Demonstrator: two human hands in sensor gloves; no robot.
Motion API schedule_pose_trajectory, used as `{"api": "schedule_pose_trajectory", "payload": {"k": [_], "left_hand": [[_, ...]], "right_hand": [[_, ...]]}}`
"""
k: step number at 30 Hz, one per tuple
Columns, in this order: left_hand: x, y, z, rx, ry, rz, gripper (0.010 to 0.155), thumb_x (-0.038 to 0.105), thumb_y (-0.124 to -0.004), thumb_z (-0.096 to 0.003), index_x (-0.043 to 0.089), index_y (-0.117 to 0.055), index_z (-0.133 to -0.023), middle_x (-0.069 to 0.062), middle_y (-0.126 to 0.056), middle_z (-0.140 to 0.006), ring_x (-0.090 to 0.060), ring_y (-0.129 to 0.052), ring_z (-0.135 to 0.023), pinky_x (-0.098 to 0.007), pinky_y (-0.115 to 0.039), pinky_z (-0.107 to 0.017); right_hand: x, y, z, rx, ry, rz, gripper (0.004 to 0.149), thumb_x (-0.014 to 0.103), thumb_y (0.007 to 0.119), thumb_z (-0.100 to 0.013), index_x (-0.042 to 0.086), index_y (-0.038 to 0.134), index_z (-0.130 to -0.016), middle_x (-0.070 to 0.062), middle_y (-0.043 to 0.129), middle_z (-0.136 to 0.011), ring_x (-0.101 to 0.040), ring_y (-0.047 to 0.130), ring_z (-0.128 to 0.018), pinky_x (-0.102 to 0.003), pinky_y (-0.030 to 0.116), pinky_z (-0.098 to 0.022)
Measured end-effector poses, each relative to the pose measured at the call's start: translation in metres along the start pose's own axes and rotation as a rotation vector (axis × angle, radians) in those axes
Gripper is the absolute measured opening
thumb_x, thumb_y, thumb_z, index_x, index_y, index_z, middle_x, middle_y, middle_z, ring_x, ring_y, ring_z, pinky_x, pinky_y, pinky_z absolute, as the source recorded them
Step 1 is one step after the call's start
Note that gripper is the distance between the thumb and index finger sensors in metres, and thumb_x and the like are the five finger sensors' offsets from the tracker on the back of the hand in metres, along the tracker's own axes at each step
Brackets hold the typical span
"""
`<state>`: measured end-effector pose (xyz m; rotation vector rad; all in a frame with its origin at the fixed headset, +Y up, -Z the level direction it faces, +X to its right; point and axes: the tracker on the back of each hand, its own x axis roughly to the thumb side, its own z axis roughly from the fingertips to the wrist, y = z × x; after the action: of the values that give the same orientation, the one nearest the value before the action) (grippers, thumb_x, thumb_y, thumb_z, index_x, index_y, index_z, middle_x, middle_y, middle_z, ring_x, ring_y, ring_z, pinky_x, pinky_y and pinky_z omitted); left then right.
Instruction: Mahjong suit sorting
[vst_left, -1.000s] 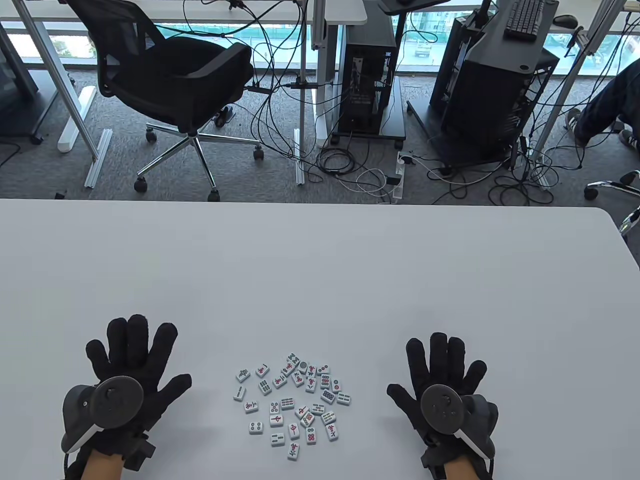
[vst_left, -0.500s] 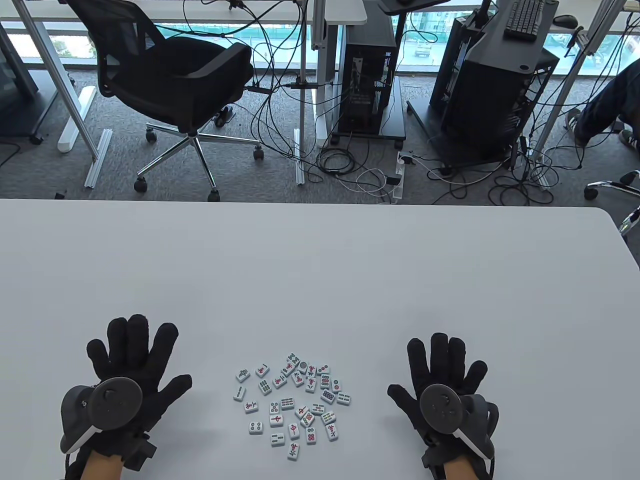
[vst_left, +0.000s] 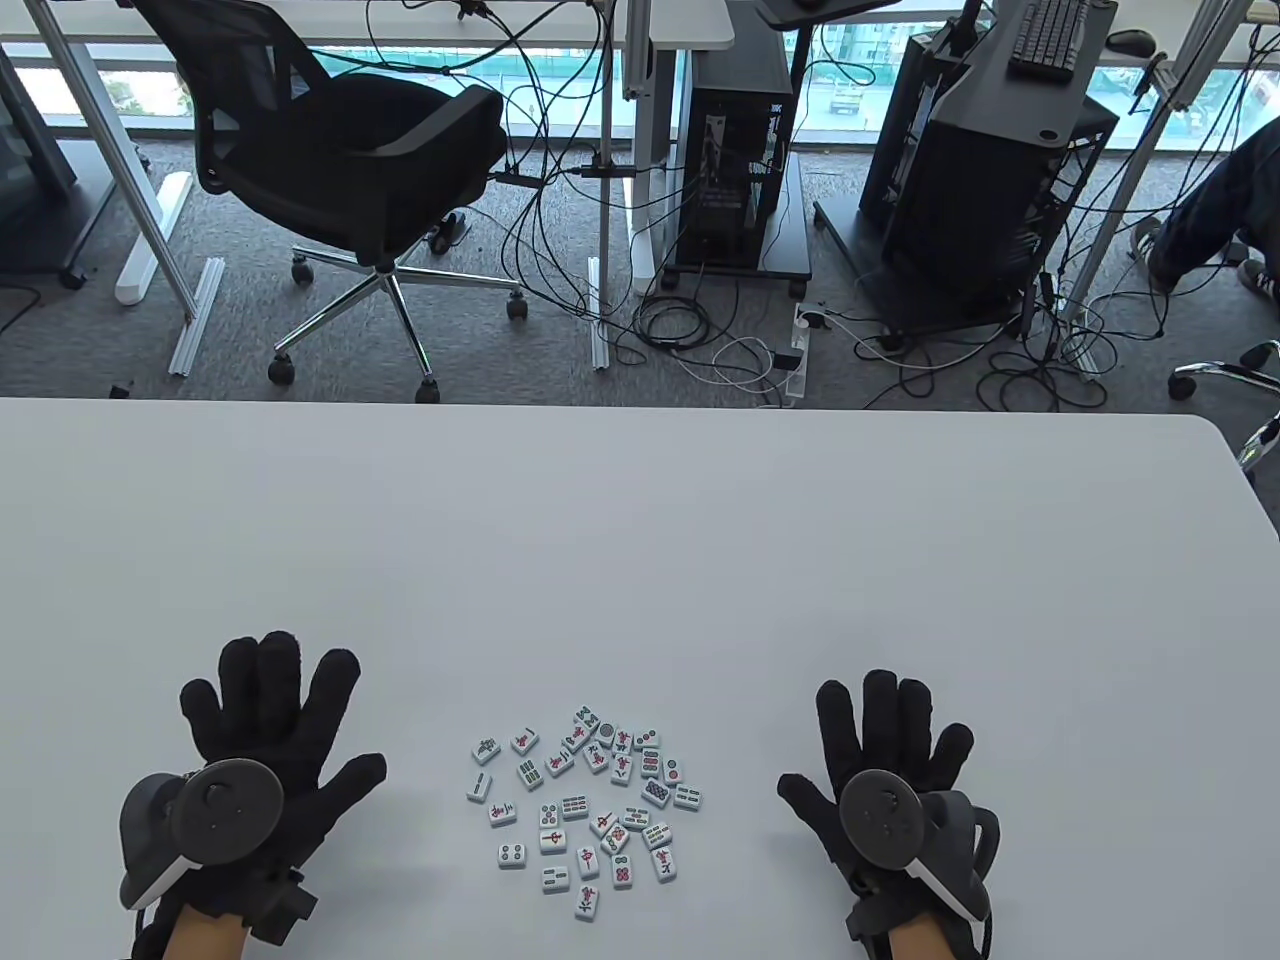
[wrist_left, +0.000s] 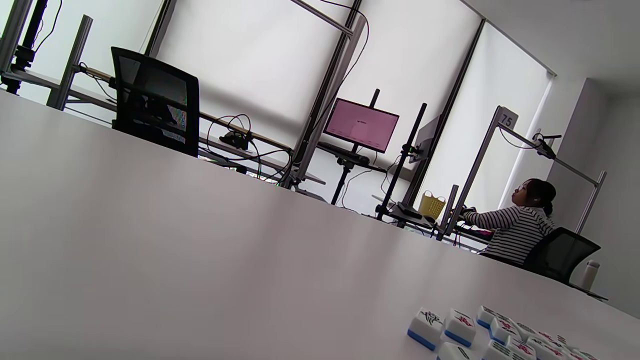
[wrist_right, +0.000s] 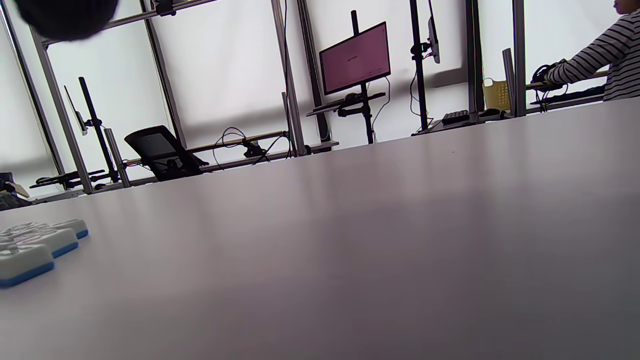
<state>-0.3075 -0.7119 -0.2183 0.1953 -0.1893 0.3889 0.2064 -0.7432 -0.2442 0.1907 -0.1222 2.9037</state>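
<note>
Two flat hands, left hand (vst_left: 265, 740), right hand (vst_left: 885, 760), mahjong tiles (vst_left: 585, 805) loose between

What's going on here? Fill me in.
A person in sensor gloves sits at a white table, about to sort mahjong tiles by suit. The tiles lie face up in a loose, mixed cluster near the front edge; no groups have been made yet. The left hand and right hand lie spread flat on the table either side of the cluster, touching no tile.
</note>
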Motion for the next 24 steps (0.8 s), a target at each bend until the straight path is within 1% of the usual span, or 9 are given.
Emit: {"api": "schedule_pose_trajectory", "payload": {"k": [4, 6, 9, 12, 14, 16, 18, 20, 24], "left_hand": [[0.0, 0.003, 0.002, 0.015, -0.007, 0.019, 0.084, 0.081, -0.053, -0.043, 0.049, -0.014, -0.11, 0.02, 0.018, -0.109, -0.012, 0.028, -0.104, -0.055, 0.016, -0.067], [0.0, 0.004, 0.003, 0.019, -0.008, 0.024, 0.084, 0.081, -0.053, -0.0431, 0.049, -0.014, -0.11, 0.02, 0.018, -0.109, -0.012, 0.028, -0.104, -0.055, 0.016, -0.067], [-0.001, 0.007, 0.004, 0.029, -0.013, 0.043, 0.084, 0.081, -0.053, -0.0431, 0.049, -0.015, -0.11, 0.02, 0.018, -0.11, -0.012, 0.027, -0.104, -0.055, 0.016, -0.067], [0.0, 0.007, 0.004, 0.031, -0.02, 0.053, 0.084, 0.081, -0.053, -0.0432, 0.048, -0.015, -0.11, 0.02, 0.018, -0.11, -0.012, 0.027, -0.104, -0.055, 0.015, -0.068], [0.001, 0.007, 0.003, 0.029, -0.03, 0.056, 0.084, 0.081, -0.053, -0.0432, 0.048, -0.015, -0.11, 0.02, 0.018, -0.11, -0.012, 0.027, -0.104, -0.055, 0.015, -0.068], [0.003, 0.006, 0.003, 0.026, -0.037, 0.059, 0.084, 0.081, -0.053, -0.0432, 0.048, -0.015, -0.11, 0.02, 0.018, -0.11, -0.012, 0.027, -0.104, -0.055, 0.015, -0.068], [0.003, 0.006, 0.003, 0.024, -0.041, 0.063, 0.084, 0.081, -0.053, -0.0432, 0.049, -0.015, -0.11, 0.02, 0.018, -0.11, -0.012, 0.027, -0.104, -0.055, 0.015, -0.068], [0.003, 0.006, 0.003, 0.016, -0.042, 0.068, 0.084, 0.08, -0.053, -0.0434, 0.048, -0.016, -0.111, 0.019, 0.018, -0.11, -0.012, 0.027, -0.104, -0.055, 0.014, -0.068], [0.003, 0.005, 0.003, -0.005, -0.043, 0.091, 0.083, 0.08, -0.053, -0.0438, 0.048, -0.016, -0.11, 0.019, 0.018, -0.11, -0.012, 0.026, -0.104, -0.055, 0.013, -0.069]], "right_hand": [[0.007, 0.003, -0.001, 0.024, -0.03, 0.003, 0.087, 0.066, 0.063, -0.044, 0.039, 0.007, -0.104, -0.005, -0.004, -0.113, -0.036, -0.008, -0.101, -0.071, 0.007, -0.069], [0.011, 0.003, -0.001, 0.031, -0.049, 0.007, 0.09, 0.067, 0.068, -0.041, 0.04, 0.011, -0.105, -0.005, 0.001, -0.116, -0.037, 0.0, -0.105, -0.072, 0.016, -0.072], [0.02, -0.001, -0.006, 0.027, -0.071, 0.035, 0.091, 0.065, 0.074, -0.039, 0.039, 0.019, -0.107, -0.009, 0.017, -0.119, -0.042, 0.022, -0.108, -0.071, 0.039, -0.073], [0.036, -0.01, -0.019, 0.037, -0.09, 0.074, 0.092, 0.064, 0.077, -0.038, 0.037, 0.025, -0.108, -0.013, 0.036, -0.117, -0.042, 0.052, -0.101, -0.059, 0.064, -0.066], [0.05, -0.018, -0.032, 0.037, -0.105, 0.087, 0.091, 0.063, 0.079, -0.038, 0.034, 0.029, -0.108, -0.013, 0.053, -0.112, -0.037, 0.074, -0.087, -0.049, 0.077, -0.056], [0.066, -0.023, -0.049, 0.026, -0.104, 0.111, 0.09, 0.061, 0.08, -0.037, 0.031, 0.033, -0.108, -0.011, 0.072, -0.1, -0.029, 0.089, -0.061, -0.038, 0.083, -0.04], [0.08, -0.022, -0.066, 0.039, -0.1, 0.132, 0.089, 0.059, 0.081, -0.036, 0.026, 0.04, -0.107, -0.01, 0.085, -0.085, -0.024, 0.093, -0.044, -0.033, 0.085, -0.029], [0.096, -0.017, -0.081, 0.048, -0.103, 0.169, 0.084, 0.057, 0.082, -0.036, 0.021, 0.05, -0.105, -0.008, 0.092, -0.072, -0.02, 0.094, -0.033, -0.029, 0.084, -0.021], [0.128, 0.004, -0.103, 0.075, -0.131, 0.221, 0.071, 0.053, 0.083, -0.036, 0.012, 0.071, -0.093, -0.004, 0.1, -0.047, -0.014, 0.092, -0.013, -0.024, 0.081, -0.006]]}}
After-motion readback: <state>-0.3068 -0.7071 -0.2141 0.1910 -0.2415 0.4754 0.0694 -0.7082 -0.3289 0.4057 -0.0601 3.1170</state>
